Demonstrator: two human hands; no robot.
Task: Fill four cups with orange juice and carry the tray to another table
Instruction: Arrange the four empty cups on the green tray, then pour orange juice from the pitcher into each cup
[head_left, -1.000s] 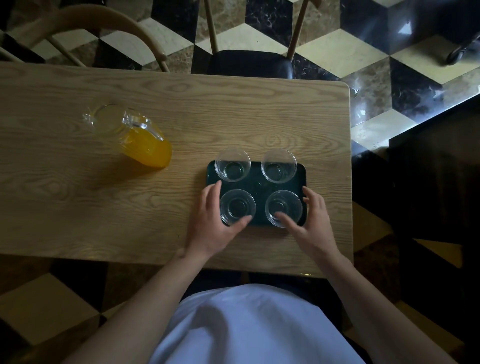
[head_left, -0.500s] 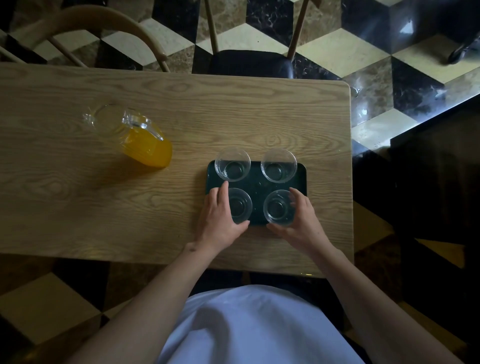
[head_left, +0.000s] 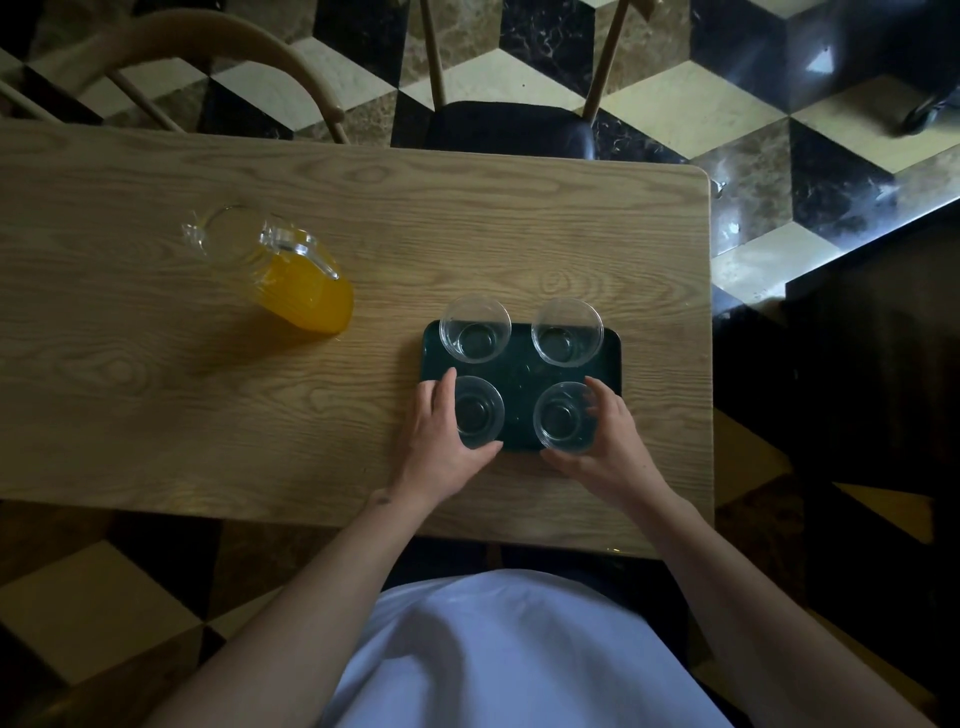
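My left hand (head_left: 441, 441) cups the near-left cup (head_left: 478, 411), my right hand (head_left: 605, 441) cups the near-right cup (head_left: 563, 418), squaring them on the tray (head_left: 519, 387) (all empty). The pitcher (head_left: 298, 283) waits at ten o'clock.

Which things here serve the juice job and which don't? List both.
Job: pitcher of orange juice, four empty cups, dark tray, left hand, right hand.
Not: two chairs, table.
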